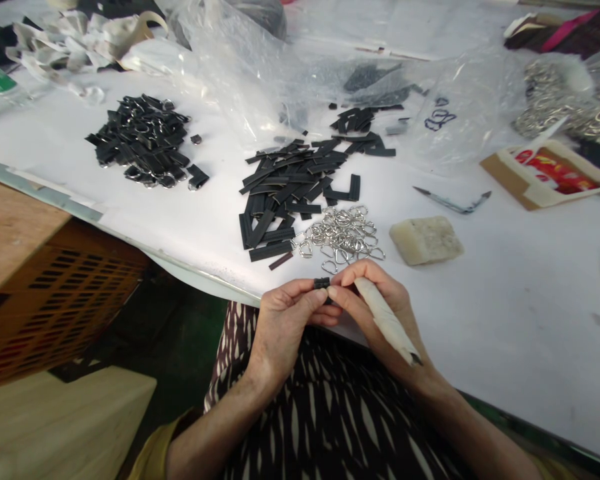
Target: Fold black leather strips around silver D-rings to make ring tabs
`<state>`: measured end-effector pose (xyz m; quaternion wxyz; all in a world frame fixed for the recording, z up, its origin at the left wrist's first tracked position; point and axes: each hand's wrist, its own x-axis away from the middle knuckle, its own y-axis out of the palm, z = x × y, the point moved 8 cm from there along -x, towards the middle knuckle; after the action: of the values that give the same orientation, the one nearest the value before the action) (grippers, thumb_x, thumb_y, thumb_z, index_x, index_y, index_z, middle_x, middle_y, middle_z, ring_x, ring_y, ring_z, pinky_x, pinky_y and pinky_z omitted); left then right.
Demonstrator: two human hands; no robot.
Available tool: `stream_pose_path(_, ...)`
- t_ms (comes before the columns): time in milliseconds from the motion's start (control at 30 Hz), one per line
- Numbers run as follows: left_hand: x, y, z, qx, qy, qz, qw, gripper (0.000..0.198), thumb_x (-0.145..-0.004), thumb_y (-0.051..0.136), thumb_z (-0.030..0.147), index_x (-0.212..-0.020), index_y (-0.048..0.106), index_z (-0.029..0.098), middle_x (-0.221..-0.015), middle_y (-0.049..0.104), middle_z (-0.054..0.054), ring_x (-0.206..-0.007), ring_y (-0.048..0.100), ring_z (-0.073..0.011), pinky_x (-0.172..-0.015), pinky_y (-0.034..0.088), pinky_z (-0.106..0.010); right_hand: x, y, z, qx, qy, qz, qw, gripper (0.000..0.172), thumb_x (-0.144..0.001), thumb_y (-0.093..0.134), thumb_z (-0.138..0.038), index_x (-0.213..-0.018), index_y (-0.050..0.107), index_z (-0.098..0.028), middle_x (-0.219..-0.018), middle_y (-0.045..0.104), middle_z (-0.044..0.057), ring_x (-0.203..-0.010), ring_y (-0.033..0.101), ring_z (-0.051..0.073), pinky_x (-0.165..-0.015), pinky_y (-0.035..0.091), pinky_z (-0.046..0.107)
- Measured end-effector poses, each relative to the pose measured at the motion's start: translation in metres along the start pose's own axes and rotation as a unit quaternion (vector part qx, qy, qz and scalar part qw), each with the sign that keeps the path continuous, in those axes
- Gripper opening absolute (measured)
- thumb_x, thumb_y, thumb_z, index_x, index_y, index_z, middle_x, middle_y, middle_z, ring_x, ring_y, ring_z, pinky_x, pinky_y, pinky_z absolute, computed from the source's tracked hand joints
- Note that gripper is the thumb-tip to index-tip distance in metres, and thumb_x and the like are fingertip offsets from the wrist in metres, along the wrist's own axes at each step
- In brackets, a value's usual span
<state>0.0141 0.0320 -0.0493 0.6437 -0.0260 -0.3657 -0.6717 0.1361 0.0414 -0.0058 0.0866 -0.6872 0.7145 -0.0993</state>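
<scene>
Left hand [285, 320] and right hand [380, 303] pinch one black strip [322, 283] at the bench [505, 300] edge, near the rings [343, 237] (handy to reach); a wrapped tool [386, 320] lies tucked along the right hand.

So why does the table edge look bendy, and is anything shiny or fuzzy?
Head view: the wide lens bows the table edge; head view: light glares off the plastic bag; head view: the left hand and right hand pinching a black strip look sharp, the far rings look soft.
</scene>
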Motion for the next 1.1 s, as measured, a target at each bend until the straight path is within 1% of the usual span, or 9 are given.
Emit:
stream_pose_path(300, -0.001, 0.0, -0.001, 0.007, 0.001, -0.009, 1.0, 0.009, -0.074, 0.07, 0.019, -0.078, 0.071, 0.012, -0.067, 0.071, -0.004, -0.059, 0.067, -0.014, -0.059, 0.057, -0.021, 0.0, 0.0, 0.001, -0.005, 0.003, 0.0, 1.0, 0.011, -0.081, 0.063, -0.018, -0.077, 0.052, -0.02, -0.082, 0.062, 0.0, -0.066, 0.051, 0.014, -0.056, 0.039, 0.025)
stream_pose_path(433, -0.001, -0.001, -0.001, 0.012, 0.001, -0.009, 1.0, 0.007, -0.074, 0.07, 0.018, -0.078, 0.071, 0.012, -0.065, 0.07, -0.003, -0.057, 0.067, -0.0136, -0.058, 0.057, -0.02, 0.0, 0.0, 0.001, -0.003, 0.0, -0.001, 1.0, 0.012, -0.081, 0.062, -0.017, -0.076, 0.052, -0.02, -0.081, 0.061, 0.0, -0.069, 0.052, 0.014, -0.057, 0.04, 0.024)
stream_pose_path(533, -0.002, -0.001, -0.002, 0.022, -0.003, -0.011, 1.0, 0.007, -0.073, 0.071, 0.018, -0.077, 0.071, 0.012, -0.063, 0.07, -0.003, -0.056, 0.067, -0.0137, -0.057, 0.056, -0.019, 0.0, 0.001, 0.002, -0.002, 0.006, -0.008, 1.0, 0.012, -0.082, 0.062, -0.018, -0.076, 0.052, -0.02, -0.081, 0.061, 0.0, -0.067, 0.052, 0.014, -0.057, 0.04, 0.025)
stream_pose_path(633, -0.002, -0.003, -0.002, 0.029, -0.01, -0.001, 1.0, 0.011, -0.07, 0.074, 0.019, -0.074, 0.069, 0.011, -0.062, 0.07, -0.005, -0.055, 0.067, -0.0149, -0.054, 0.056, -0.02, 0.0, 0.002, 0.002, -0.003, 0.012, -0.015, 1.0, 0.011, -0.082, 0.063, -0.02, -0.077, 0.052, -0.02, -0.081, 0.062, 0.001, -0.063, 0.051, 0.013, -0.055, 0.041, 0.025)
stream_pose_path(733, -0.001, -0.005, -0.001, 0.03, -0.015, 0.01, 0.999, 0.014, -0.067, 0.076, 0.021, -0.072, 0.068, 0.011, -0.06, 0.069, -0.005, -0.053, 0.067, -0.0161, -0.051, 0.055, -0.02, 0.001, 0.001, 0.0, -0.023, 0.013, -0.019, 0.999, 0.012, -0.082, 0.063, -0.021, -0.077, 0.052, -0.02, -0.081, 0.062, 0.001, -0.066, 0.054, 0.014, -0.059, 0.044, 0.025)
stream_pose_path(800, -0.001, -0.005, -0.001, 0.028, -0.016, 0.006, 0.999, 0.013, -0.068, 0.075, 0.02, -0.071, 0.068, 0.01, -0.062, 0.07, -0.006, -0.053, 0.067, -0.0158, -0.051, 0.055, -0.02, 0.002, -0.003, -0.001, -0.044, 0.011, -0.016, 0.999, 0.013, -0.082, 0.063, -0.021, -0.077, 0.051, -0.021, -0.082, 0.064, 0.001, -0.072, 0.057, 0.016, -0.064, 0.046, 0.027)
stream_pose_path(867, 0.0, -0.004, 0.0, 0.022, -0.015, -0.002, 1.0, 0.011, -0.069, 0.074, 0.02, -0.071, 0.068, 0.01, -0.067, 0.071, -0.007, -0.052, 0.066, -0.0149, -0.051, 0.055, -0.02, 0.002, -0.009, -0.002, -0.047, 0.009, -0.004, 0.999, 0.011, -0.082, 0.063, -0.021, -0.078, 0.052, -0.021, -0.083, 0.065, 0.001, -0.074, 0.058, 0.016, -0.065, 0.047, 0.027)
stream_pose_path(1000, 0.0, -0.003, 0.001, 0.007, -0.019, -0.008, 1.0, 0.012, -0.072, 0.071, 0.021, -0.072, 0.068, 0.009, -0.07, 0.071, -0.008, -0.051, 0.065, -0.0134, -0.049, 0.054, -0.02, 0.003, -0.026, -0.003, -0.006, 0.01, 0.022, 1.0, 0.008, -0.084, 0.061, -0.026, -0.079, 0.057, -0.021, -0.074, 0.064, 0.0, -0.062, 0.053, 0.015, -0.056, 0.043, 0.026)
stream_pose_path(1100, -0.001, -0.002, 0.002, 0.003, -0.022, -0.01, 1.0, 0.013, -0.073, 0.07, 0.021, -0.07, 0.068, 0.009, -0.069, 0.07, -0.008, -0.048, 0.063, -0.012, -0.047, 0.052, -0.019, 0.004, -0.04, 0.0, -0.04, 0.023, 0.036, 0.998, 0.005, -0.085, 0.056, -0.026, -0.083, 0.056, -0.022, -0.068, 0.064, 0.0, -0.054, 0.048, 0.014, -0.052, 0.041, 0.027)
